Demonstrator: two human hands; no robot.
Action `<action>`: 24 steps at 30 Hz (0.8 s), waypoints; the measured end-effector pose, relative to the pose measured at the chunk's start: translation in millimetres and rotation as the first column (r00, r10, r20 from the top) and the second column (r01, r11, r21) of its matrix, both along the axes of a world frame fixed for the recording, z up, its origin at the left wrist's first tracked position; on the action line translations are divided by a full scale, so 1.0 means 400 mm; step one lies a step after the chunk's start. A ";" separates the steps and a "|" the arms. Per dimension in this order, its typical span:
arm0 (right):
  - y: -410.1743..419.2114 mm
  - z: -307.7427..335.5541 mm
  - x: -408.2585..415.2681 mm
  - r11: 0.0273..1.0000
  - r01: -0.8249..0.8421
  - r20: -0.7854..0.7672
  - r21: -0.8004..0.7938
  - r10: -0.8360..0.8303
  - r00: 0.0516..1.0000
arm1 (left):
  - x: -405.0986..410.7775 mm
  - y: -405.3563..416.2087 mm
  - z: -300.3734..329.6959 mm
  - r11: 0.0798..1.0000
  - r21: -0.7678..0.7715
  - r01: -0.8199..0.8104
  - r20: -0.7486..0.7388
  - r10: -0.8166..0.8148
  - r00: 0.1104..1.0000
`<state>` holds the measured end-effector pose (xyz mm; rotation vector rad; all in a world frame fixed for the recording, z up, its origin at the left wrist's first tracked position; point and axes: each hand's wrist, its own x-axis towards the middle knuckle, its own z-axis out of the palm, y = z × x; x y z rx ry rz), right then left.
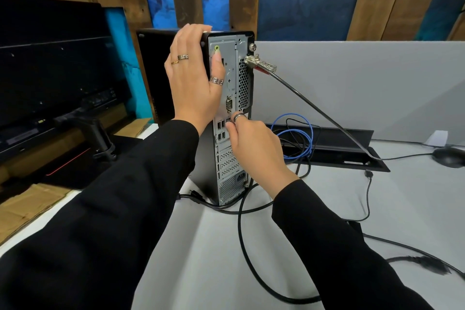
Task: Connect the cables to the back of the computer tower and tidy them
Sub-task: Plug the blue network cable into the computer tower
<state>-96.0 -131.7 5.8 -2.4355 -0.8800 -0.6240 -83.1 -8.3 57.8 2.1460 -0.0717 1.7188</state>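
Computer tower [227,118] stands upright on the grey desk [327,209], its metal back panel turned toward the camera. Fingers of the right hand [254,143] are curled together against the panel, pinching something small at a port just beside the USB sockets [221,129]; what they pinch is hidden by the fingers. The left hand [195,75] lies flat against the tower's upper left edge, fingers straight and close together over the top, thumb pressed across the back panel near the green audio jack [217,47]. Both arms wear black sleeves. A black cable [240,234] loops over the desk from the foot of the tower, and a blue cable [305,133] coils just behind the right hand. A lock cable [302,97] hangs from the tower's top right corner. A monitor [57,70] stands at left, and a mouse [449,156] lies at far right.
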 end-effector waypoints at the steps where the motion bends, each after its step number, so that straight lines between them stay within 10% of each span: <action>1: 0.000 0.000 0.000 1.000 0.000 -0.003 0.005 0.000 1.000 | 0.000 0.000 0.000 1.000 -0.001 -0.001 -0.001 0.001 1.000; 24: -0.008 0.009 -0.013 0.998 0.041 0.011 -0.054 -0.040 0.999 | -0.033 -0.009 0.008 0.999 0.012 -0.047 -0.116 0.048 0.992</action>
